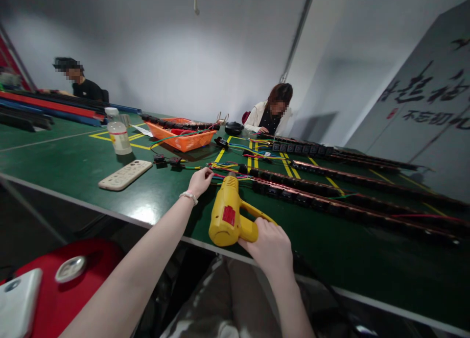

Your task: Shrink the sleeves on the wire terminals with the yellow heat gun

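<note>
From where I watched, the right hand was wrapped around the handle of a yellow heat gun, fingers curled shut on the grip, the tool resting on the green table at about six o'clock of the view, its nozzle aimed toward twelve. The left hand reached out at roughly eleven o'clock from the gun, fingertips pressed together on a bundle of coloured wires just beside the nozzle; I could not tell exactly which strand it pinched. A pale bracelet sat on that wrist.

From the wires, long black power strips ran off toward three o'clock, lying side by side across yellow floor-style markings on the tabletop. At ten o'clock from the left hand lay a cream remote control, flat on the table, and beyond it a clear plastic bottle stood upright. An orange tray sat near twelve o'clock, tilted a little, with black parts laid across it.

Two other people sat at the far side: one in a dark top at ten o'clock, one in a light jacket at one o'clock, that person's hand resting on the table. A red object lay low at eight o'clock, below the table edge.
</note>
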A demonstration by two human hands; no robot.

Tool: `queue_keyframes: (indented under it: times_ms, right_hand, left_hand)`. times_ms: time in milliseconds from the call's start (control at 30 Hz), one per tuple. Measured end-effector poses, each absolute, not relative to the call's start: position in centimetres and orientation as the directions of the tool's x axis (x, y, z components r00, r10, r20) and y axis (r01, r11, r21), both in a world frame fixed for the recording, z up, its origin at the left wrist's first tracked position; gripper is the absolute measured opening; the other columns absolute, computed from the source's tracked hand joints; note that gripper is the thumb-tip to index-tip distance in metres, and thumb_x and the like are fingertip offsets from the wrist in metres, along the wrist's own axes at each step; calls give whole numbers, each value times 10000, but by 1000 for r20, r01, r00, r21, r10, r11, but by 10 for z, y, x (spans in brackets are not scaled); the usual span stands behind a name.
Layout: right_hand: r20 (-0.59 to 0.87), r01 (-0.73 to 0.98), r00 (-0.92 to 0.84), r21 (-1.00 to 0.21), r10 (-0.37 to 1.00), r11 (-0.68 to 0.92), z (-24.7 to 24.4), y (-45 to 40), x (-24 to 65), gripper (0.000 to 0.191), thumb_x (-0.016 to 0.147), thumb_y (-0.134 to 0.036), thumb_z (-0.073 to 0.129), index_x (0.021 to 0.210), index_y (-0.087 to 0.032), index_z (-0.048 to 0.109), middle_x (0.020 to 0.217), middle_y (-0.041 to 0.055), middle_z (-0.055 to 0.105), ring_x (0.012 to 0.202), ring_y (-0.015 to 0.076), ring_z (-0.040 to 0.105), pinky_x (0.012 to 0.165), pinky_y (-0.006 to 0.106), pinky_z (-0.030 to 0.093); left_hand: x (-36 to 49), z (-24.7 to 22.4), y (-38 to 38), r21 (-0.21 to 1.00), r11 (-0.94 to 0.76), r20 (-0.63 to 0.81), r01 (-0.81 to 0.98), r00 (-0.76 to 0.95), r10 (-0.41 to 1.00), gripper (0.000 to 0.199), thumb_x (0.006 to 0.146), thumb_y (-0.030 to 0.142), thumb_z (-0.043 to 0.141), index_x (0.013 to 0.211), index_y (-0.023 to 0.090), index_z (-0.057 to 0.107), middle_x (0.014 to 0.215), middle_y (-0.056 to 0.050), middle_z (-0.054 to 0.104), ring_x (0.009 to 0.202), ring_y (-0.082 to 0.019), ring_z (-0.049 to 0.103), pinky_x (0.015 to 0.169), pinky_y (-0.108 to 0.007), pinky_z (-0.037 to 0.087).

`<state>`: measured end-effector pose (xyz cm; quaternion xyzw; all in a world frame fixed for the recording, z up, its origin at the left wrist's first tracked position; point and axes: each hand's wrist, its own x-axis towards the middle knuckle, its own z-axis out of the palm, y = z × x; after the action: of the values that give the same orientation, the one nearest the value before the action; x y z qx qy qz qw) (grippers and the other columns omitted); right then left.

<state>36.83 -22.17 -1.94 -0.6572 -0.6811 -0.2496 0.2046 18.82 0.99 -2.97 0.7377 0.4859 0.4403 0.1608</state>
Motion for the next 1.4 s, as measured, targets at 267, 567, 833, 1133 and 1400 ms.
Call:
queue_keyframes:
  times_ms: [267,567,833,1133,1400]
  right_hand:
    - [519,996,-17,-65,855,59,-12,-218,336,417,652,-547,694,765,-185,519,757,30,604,758,202,576,734,320,374]
    - [522,991,-20,-105,853,88,-12,-217,338,490,631,-623,680,790,-178,553,772,17,625,768,195,598,734,319,378]
    - [519,991,-26,-96,854,88,-10,-220,356,439,642,-587,687,758,-191,536,759,1,631,759,183,600,700,305,337]
    - [529,999,12,-38,848,10,-13,-223,381,442,647,-591,678,742,-185,530,723,9,622,747,187,605,677,297,304]
    - [590,997,42,32,806,-76,-15,-230,399,455,696,-637,602,721,-193,507,679,6,598,708,175,593,663,282,306]
  left_hand:
    - [186,-29,13,704,-465,438,536,187,879,201,789,356,515,800,190,626,788,-42,681,738,-168,602,653,-251,440]
    - [185,-25,11,725,-443,404,527,195,893,273,746,410,522,802,166,629,753,-45,673,709,-171,579,640,-262,435]
    - [187,-27,9,670,-497,488,552,177,855,219,779,343,511,808,167,637,754,-46,669,714,-169,591,673,-270,443]
    - [187,-30,12,652,-514,527,557,155,836,166,803,295,528,793,170,636,760,-47,674,710,-166,594,656,-259,439]
    - [185,-33,15,638,-525,535,563,166,828,170,804,308,522,797,180,634,766,-47,676,720,-175,600,667,-269,436]
